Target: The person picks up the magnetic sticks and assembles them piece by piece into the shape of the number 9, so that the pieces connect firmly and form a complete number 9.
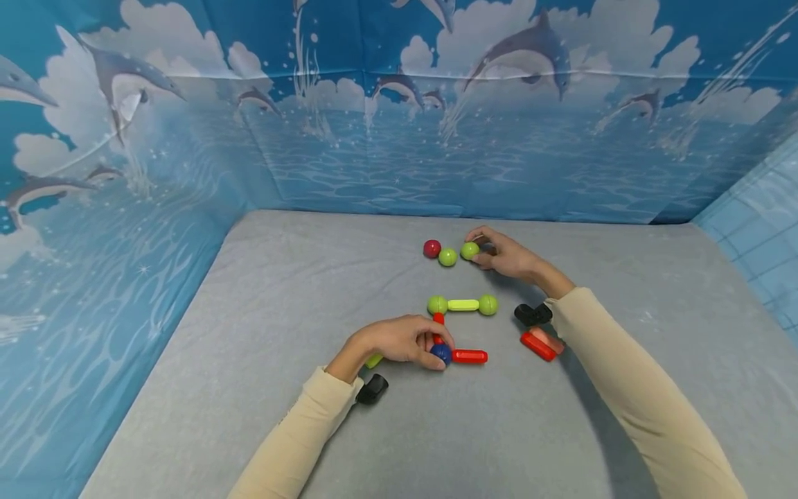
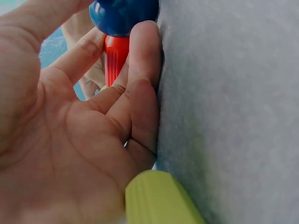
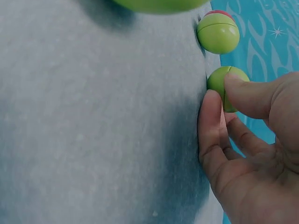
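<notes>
My left hand [image 1: 402, 339] holds a blue ball [image 1: 440, 354] between thumb and fingers, low on the grey surface. One red rod [image 1: 470, 356] points right from that ball. Another red rod [image 1: 439, 319], partly behind the fingers, runs up to a green ball [image 1: 438, 305]. From there a yellow-green rod [image 1: 463, 305] leads to a second green ball [image 1: 488, 304]. At the back, my right hand [image 1: 506, 258] pinches a loose green ball [image 3: 217, 84] between thumb and fingers. Beside it sit another green ball [image 1: 447, 257] and a dark red ball [image 1: 432, 249].
A yellow-green rod [image 2: 161, 200] lies under the left wrist. Near the right forearm are a red rod [image 1: 538, 346] and a paler red rod [image 1: 547, 339]. Black wrist cameras [image 1: 533, 314] are strapped to both wrists. A dolphin-print curtain [image 1: 386, 152] borders the grey surface [image 1: 299, 277].
</notes>
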Action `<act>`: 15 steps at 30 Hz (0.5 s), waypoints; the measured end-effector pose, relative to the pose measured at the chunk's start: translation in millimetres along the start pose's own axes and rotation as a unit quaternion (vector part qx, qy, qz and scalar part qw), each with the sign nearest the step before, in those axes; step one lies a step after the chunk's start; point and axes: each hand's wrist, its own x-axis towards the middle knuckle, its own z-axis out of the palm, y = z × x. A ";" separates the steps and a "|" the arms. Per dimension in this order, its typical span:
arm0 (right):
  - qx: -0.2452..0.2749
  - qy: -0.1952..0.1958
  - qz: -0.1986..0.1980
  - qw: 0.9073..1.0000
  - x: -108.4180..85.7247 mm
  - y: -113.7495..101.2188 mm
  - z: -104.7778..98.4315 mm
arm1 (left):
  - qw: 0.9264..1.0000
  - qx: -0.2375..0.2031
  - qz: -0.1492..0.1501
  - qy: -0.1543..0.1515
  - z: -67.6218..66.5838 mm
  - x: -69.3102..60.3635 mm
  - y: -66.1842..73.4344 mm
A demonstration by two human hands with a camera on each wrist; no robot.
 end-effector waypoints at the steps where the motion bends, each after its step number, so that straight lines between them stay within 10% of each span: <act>1: -0.002 -0.003 -0.004 1.000 -0.5 0.3 -1.4 | 1.000 0.000 0.000 0.000 -0.2 0.3 0.4; 15: -0.016 0.028 -0.054 0.998 -15.3 1.3 -7.5 | 1.000 0.000 -0.007 0.011 1.5 0.0 0.8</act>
